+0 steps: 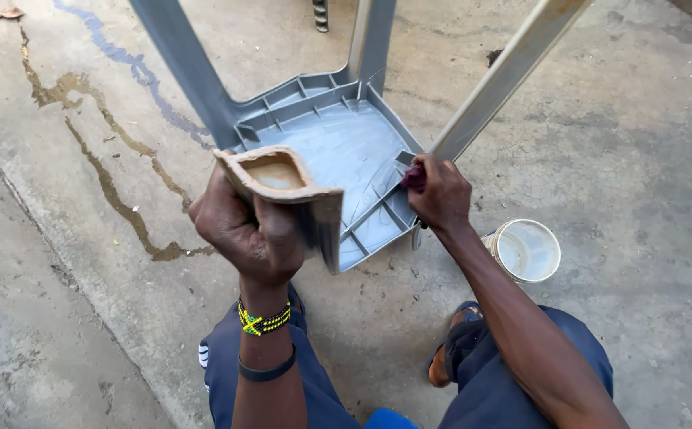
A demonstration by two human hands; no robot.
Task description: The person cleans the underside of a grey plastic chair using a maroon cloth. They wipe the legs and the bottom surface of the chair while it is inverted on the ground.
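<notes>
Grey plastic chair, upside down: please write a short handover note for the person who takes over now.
Left hand: grips the near leg of the chair, at its foot end.
Right hand: holds a small dark red tool against the seat's underside, at the base of the right leg.
Chair lies seat-down on the concrete floor, legs up.
White tub stands on the floor, right of the wrist.
Done and left: the view does not settle this.
</notes>
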